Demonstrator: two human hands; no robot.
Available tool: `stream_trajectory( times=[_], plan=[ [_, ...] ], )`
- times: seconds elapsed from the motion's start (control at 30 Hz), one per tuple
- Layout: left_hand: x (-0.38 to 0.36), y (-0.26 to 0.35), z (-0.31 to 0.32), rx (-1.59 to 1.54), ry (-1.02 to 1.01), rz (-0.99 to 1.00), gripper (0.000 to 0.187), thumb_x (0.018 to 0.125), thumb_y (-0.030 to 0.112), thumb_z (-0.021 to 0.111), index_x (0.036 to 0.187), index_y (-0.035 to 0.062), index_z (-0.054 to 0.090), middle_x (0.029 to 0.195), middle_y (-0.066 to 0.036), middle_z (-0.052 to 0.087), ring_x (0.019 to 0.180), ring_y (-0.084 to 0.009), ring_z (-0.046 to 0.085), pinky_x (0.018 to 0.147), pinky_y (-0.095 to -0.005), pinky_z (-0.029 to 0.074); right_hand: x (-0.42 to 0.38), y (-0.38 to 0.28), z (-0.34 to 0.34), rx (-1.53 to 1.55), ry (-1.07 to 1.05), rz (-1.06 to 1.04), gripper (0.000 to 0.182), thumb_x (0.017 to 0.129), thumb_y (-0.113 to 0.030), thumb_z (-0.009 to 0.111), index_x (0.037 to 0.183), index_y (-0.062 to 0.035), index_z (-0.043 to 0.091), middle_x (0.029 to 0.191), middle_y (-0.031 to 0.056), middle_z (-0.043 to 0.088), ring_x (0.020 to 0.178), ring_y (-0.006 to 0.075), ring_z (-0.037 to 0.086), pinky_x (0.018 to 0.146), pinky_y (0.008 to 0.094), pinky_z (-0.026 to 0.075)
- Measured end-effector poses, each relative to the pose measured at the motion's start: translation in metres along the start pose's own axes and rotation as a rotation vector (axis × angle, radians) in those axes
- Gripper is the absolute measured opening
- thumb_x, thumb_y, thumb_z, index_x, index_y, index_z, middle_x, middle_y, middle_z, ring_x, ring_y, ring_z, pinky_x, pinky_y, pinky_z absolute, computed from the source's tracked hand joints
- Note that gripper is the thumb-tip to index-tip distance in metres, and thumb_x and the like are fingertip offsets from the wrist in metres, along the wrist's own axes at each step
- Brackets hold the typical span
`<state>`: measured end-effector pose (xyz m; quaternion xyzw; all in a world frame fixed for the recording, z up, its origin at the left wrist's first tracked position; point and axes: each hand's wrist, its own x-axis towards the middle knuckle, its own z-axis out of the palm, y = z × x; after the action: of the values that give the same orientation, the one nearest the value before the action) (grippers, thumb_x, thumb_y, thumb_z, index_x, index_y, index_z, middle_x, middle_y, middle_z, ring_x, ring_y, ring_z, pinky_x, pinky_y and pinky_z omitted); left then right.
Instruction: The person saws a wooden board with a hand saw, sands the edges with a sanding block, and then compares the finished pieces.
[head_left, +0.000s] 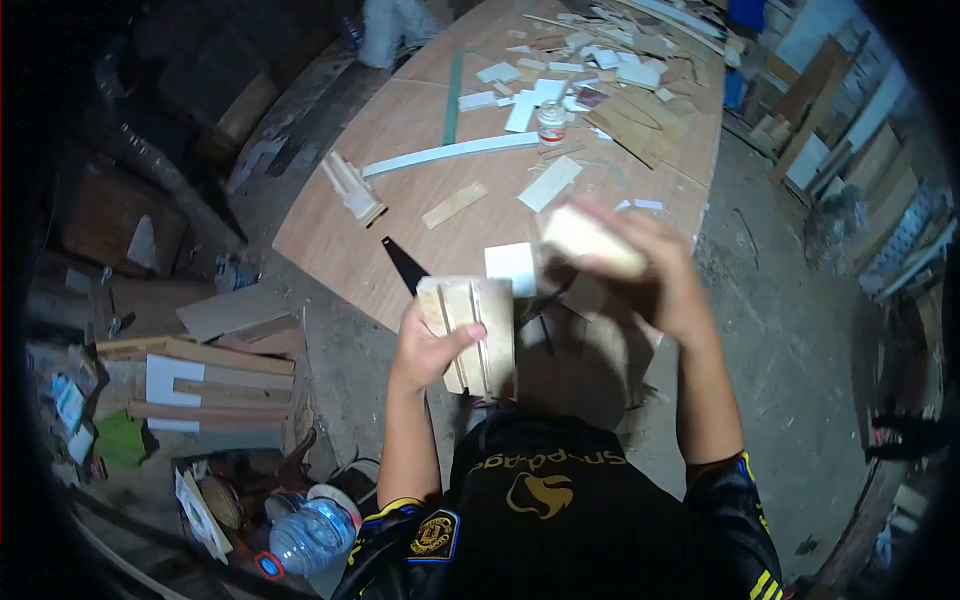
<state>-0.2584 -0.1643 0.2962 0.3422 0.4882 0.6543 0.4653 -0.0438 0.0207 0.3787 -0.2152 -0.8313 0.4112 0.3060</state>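
Observation:
My left hand [430,352] is closed around a pale wooden piece [498,340] with straight grooves along its face, the thumb pressed across the front. Held up to the right of it, my right hand [662,262] grips a pale wooden block [590,240]; both are smeared by motion, and the block's far side is hidden. The two pieces are apart. Behind the grooved piece, a black tapered blade [403,264] shows, partly covered. A white square piece [510,268] lies on the table between my hands.
On the wooden table [330,235] lie a grooved wooden assembly [354,190], a long pale strip [450,154], a jar [551,123] and many offcuts [600,60]. Boards [220,375] and a large plastic bottle [310,535] are on the floor at left. More boards [835,130] lean at right.

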Motion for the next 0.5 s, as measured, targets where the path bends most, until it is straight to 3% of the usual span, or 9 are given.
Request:
stream_trajectory(
  times=[0.07,0.2,0.37,0.5],
  plan=[
    [0.004,0.004,-0.002,0.003,0.051,0.068,0.04,0.085,0.005,0.076,0.119,-0.0033,0.058,0.106,-0.01,0.07,0.095,-0.0155,0.067,0.086,-0.0314,0.053,-0.006,0.006,-0.002,0.327,0.151,0.146,0.057,0.086,-0.014,0.076,0.138,-0.001,0.056,0.125,0.0137,0.066,0.113,0.0175,0.061,0.097,0.0309,0.047],
    [0.012,0.006,0.012,0.034,0.196,0.144,0.035,0.088,0.006,0.073,0.119,-0.0033,0.059,0.107,-0.01,0.07,0.096,-0.0155,0.066,0.087,-0.0299,0.052,-0.012,-0.012,0.031,0.376,0.378,0.043,0.067,0.09,-0.014,0.073,0.147,0.0039,0.041,0.136,0.0161,0.058,0.12,0.0204,0.057,0.102,0.0319,0.044],
    [0.011,0.012,0.024,-0.007,0.185,0.115,0.036,0.089,0.009,0.073,0.119,-0.0029,0.059,0.108,-0.009,0.069,0.098,-0.015,0.066,0.089,-0.0305,0.051,-0.018,-0.002,0.064,0.741,0.48,0.228,0.057,0.089,-0.025,0.073,0.133,0.0042,0.052,0.11,0.0078,0.063,0.097,0.0118,0.06,0.084,0.0267,0.049],
    [0.004,0.015,0.027,0.028,0.089,0.09,0.04,0.088,0.008,0.075,0.122,-0.0025,0.057,0.11,-0.009,0.069,0.098,-0.0147,0.065,0.089,-0.0305,0.051,-0.012,-0.014,0.066,0.476,0.458,0.199,0.059,0.088,-0.023,0.072,0.136,0.0043,0.051,0.115,0.0109,0.063,0.1,0.0155,0.062,0.085,0.0286,0.051]
  ],
)
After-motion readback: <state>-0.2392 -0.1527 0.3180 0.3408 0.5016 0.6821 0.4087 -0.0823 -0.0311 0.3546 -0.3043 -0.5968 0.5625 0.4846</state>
